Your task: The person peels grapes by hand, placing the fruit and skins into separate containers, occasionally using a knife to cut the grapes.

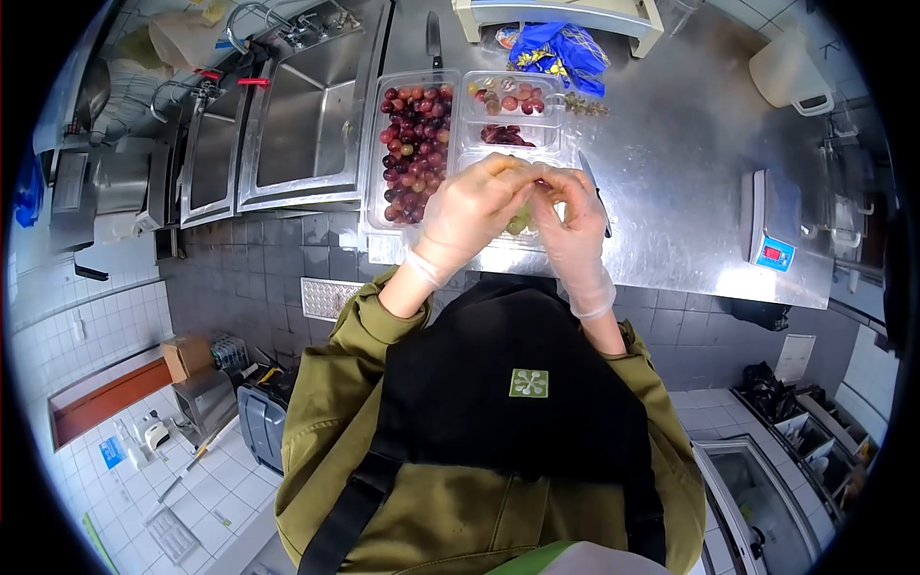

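Observation:
Both my hands wear clear gloves and meet fingertip to fingertip over the steel counter. My left hand (pixel 474 206) and my right hand (pixel 578 225) are closed in a pinch around a small dark red grape (pixel 540 175), mostly hidden by the fingers. Below them, pale green pieces (pixel 520 221) lie in a clear container, partly covered by the hands. Left of my hands stands a clear tub full of red grapes (pixel 414 153). Just beyond them, a divided clear container (pixel 467 113) holds several grapes in one part and dark red pieces (pixel 505 135) in another.
A knife (pixel 590 175) lies right of my hands, another knife (pixel 434 40) beyond the grape tub. A blue bag (pixel 565 57) and grape stems (pixel 585 105) lie at the back. A digital scale (pixel 770 222) stands at right, a white pitcher (pixel 792 72) behind it. Sinks (pixel 311 115) are at left.

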Tool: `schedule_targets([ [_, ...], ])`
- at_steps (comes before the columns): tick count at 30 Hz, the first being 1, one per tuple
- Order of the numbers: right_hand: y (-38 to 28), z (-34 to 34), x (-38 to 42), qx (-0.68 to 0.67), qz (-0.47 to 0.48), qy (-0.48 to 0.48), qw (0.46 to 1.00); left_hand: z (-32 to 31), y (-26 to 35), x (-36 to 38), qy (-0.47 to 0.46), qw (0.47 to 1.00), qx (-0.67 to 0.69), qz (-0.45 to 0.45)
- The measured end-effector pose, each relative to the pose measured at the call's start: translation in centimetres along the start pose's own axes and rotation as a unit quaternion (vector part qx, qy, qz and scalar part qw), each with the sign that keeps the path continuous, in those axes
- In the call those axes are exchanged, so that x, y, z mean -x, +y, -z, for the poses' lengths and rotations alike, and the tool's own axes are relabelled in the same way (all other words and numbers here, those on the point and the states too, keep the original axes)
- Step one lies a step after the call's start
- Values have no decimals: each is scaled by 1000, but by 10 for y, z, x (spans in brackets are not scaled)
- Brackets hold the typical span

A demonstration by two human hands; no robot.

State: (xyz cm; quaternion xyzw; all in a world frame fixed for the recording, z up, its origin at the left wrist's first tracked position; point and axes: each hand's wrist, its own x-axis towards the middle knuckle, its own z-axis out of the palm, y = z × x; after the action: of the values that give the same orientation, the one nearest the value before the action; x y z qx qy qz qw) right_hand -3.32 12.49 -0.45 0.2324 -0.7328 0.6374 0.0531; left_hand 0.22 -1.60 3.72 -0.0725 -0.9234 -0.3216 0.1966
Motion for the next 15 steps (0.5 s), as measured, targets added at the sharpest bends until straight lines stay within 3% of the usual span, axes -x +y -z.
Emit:
schedule_targets([
  [7, -6, 6, -2, 83, 31, -32, 996, 2, -1, -3, -38, 991, -96, -89],
  [10, -7, 7, -4, 95, 41, -46, 994, 2, -5, -4, -53, 988, -106, -98],
  [13, -7, 8, -3, 101, 40, -63, 992, 1, -7, -3, -84, 991, -93, -41],
  [15, -7, 9, -3, 91, 33, -74, 993, -2, -13, -5, -49, 997, -15, -49],
])
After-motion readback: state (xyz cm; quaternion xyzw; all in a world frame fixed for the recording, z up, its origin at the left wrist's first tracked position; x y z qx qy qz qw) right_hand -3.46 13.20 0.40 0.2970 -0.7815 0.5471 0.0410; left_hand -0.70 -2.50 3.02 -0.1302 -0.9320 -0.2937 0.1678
